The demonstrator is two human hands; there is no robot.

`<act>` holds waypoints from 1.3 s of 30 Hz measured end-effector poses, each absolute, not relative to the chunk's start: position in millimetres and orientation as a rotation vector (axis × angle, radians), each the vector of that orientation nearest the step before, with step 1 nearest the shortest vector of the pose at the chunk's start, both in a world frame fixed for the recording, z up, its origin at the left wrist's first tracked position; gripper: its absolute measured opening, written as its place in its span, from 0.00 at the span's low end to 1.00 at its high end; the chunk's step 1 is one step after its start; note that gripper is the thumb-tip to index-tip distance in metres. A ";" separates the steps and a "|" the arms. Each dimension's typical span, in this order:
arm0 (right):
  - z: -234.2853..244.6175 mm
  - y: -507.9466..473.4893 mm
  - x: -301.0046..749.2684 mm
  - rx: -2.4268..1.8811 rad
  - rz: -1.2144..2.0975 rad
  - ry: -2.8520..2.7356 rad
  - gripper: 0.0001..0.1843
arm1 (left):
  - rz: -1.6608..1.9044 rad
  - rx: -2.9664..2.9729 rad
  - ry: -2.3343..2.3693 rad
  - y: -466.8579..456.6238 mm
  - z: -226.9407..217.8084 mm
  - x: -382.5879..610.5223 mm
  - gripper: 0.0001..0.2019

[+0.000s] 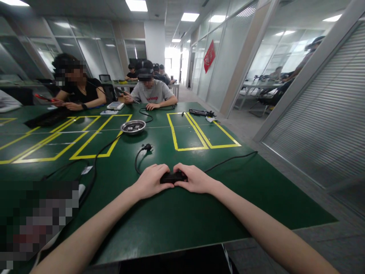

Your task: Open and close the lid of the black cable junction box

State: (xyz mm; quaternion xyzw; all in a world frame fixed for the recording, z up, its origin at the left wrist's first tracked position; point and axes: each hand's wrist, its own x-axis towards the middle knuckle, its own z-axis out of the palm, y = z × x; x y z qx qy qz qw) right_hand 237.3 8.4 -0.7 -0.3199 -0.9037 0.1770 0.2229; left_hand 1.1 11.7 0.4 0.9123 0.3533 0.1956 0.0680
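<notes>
A black power adapter [173, 177], a slim dark block, lies between my two hands just above the green table [182, 217]. My left hand [152, 180] closes round its left end, thumb along the near side. Round the right end my right hand [196, 179] is closed the same way, and the fingers cover both ends. From the left side a short black cord curls up to a plug [147, 147] with its prongs pointing right. A thin black cable [230, 158] runs from behind my right hand toward the table's right edge.
A metal bowl [133, 127] holding small metal parts stands farther back. Yellow tape rectangles [191, 149] mark the table. A folded black tripod [202, 113] lies at the back right. Black cables [95, 163] cross the left side. Two people [152, 89] [81, 89] sit across the table.
</notes>
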 end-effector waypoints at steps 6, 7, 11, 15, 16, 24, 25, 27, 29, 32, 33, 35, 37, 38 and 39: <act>-1.2 9.4 237.6 -0.894 0.359 -2.510 0.11 | 0.548 2.778 1.090 12.8 -1.3 -0.8 0.18; -1.2 10.0 238.0 -0.886 0.347 -2.502 0.11 | 0.542 2.791 1.080 13.0 -1.7 -1.2 0.18; -2.5 13.6 239.0 -0.866 0.268 -2.508 0.14 | 0.546 2.847 1.065 13.1 -2.7 -1.7 0.18; -3.9 16.5 240.5 -0.832 0.185 -2.538 0.10 | 0.588 2.849 1.026 12.5 -1.1 -2.6 0.16; -3.8 16.7 241.1 -0.825 0.182 -2.535 0.11 | 0.598 2.853 1.003 12.2 -0.6 -2.8 0.15; -5.3 11.2 239.8 -0.820 0.372 -2.526 0.16 | 0.578 2.773 0.977 7.8 1.6 -0.9 0.14; -5.6 10.5 239.1 -0.827 0.385 -2.528 0.16 | 0.573 2.747 0.989 7.2 1.8 -0.8 0.14; -5.2 9.4 238.3 -0.826 0.394 -2.528 0.17 | 0.558 2.713 1.030 6.1 2.1 -0.5 0.14; -3.6 8.0 238.4 -0.794 0.361 -2.545 0.23 | 0.558 2.693 1.066 5.2 1.9 0.0 0.15; -1.2 6.2 239.4 -0.755 0.208 -2.625 0.33 | 0.603 2.654 1.069 4.6 0.6 0.7 0.17; -1.0 6.0 239.7 -0.752 0.141 -2.655 0.33 | 0.621 2.638 1.063 4.7 -0.1 0.7 0.18; -2.3 6.7 240.0 -0.754 0.032 -2.690 0.31 | 0.659 2.618 1.051 5.9 -1.3 0.2 0.18; -5.3 10.0 240.7 -0.777 -0.004 -2.667 0.31 | 0.757 2.632 1.028 8.2 -1.8 -1.1 0.15; -7.1 12.8 241.8 -0.807 0.011 -2.626 0.31 | 0.837 2.653 1.014 9.7 -1.5 -2.0 0.14; -8.8 16.6 243.8 -0.850 0.042 -2.560 0.30 | 0.926 2.681 0.996 11.3 -0.9 -3.0 0.14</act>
